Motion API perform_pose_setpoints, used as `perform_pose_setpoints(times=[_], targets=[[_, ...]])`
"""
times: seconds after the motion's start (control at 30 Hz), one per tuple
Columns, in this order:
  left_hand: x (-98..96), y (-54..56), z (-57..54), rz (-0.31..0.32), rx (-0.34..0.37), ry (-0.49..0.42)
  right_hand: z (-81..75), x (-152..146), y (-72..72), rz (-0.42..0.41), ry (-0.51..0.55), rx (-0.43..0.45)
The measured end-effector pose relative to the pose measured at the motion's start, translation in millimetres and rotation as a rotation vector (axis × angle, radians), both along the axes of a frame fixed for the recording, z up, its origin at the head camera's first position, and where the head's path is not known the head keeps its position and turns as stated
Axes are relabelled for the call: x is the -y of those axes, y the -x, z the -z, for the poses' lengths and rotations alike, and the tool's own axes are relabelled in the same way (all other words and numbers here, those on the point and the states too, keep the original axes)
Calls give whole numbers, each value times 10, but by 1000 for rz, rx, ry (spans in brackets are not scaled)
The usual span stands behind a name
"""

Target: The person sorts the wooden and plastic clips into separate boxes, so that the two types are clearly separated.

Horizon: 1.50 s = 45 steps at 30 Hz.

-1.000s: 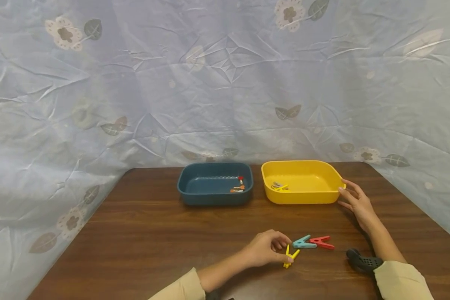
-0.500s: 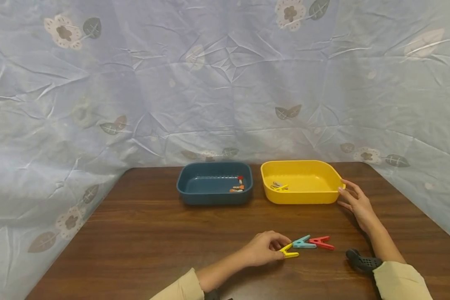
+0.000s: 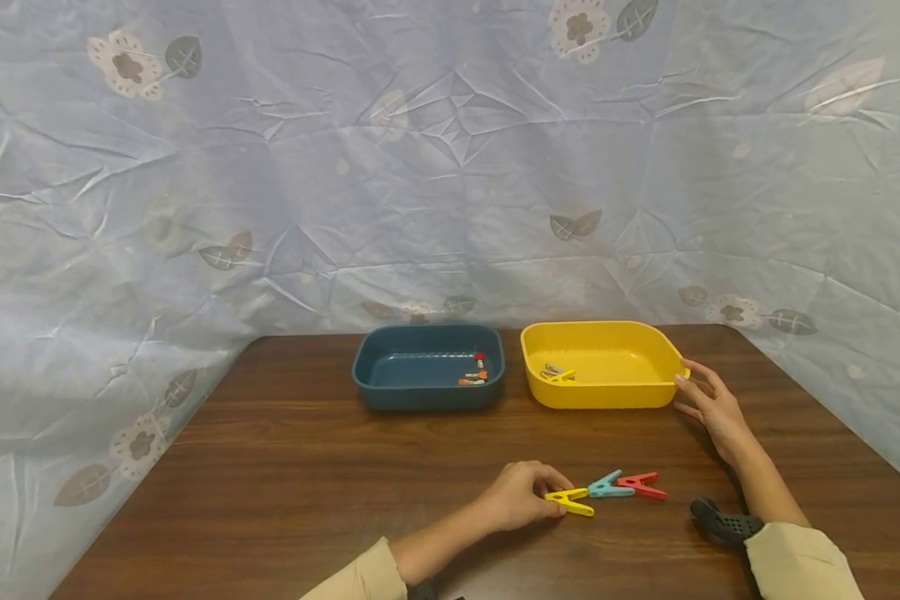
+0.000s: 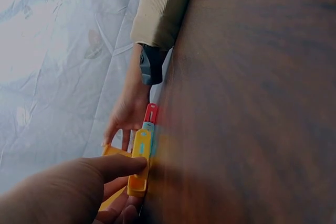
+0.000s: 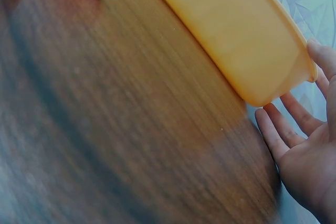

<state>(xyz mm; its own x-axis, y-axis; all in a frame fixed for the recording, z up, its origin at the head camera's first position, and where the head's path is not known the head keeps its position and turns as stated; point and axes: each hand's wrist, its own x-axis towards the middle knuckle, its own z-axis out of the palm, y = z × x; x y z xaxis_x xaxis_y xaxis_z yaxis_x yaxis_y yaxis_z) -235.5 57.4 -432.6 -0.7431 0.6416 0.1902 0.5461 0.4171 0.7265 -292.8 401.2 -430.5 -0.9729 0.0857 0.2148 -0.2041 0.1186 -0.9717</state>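
Note:
My left hand (image 3: 523, 498) pinches a yellow clothespin (image 3: 576, 505) low over the table, thumb on one side and fingers on the other. Just right of it lies a light blue clothespin (image 3: 610, 487), and against that a red clothespin (image 3: 645, 485); whether they are clipped together I cannot tell. In the left wrist view the yellow clothespin (image 4: 139, 145) overlaps the blue one. My right hand (image 3: 720, 417) holds the right end of a yellow bin (image 3: 607, 397), thumb at the rim (image 5: 313, 65) and the other fingers against its side.
A dark blue bin (image 3: 429, 400) with several small clips (image 3: 476, 377) stands left of the yellow one. A few clothespins (image 3: 558, 375) lie inside the yellow bin. Behind the wooden table (image 3: 307, 467) hangs a flowered cloth (image 3: 420, 208).
The yellow clothespin has turned in my left hand from nearly upright to lying lengthwise, its legs pointing right. That hand shifted slightly left. The right hand stays on the yellow bin.

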Motion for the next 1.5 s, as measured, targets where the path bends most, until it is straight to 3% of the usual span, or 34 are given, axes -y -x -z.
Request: perform_pose_setpoints(times=[0.4,0.67,1.5], targets=[[-3,15,15,-37,15,-105,2,-7,-15,1,9,6],[3,20,-4,-38,-43,-91,6,-3,-16,-3,19,-2],[5,11,-34,-39,-74,-112,6,6,-1,16,-42,-1]])
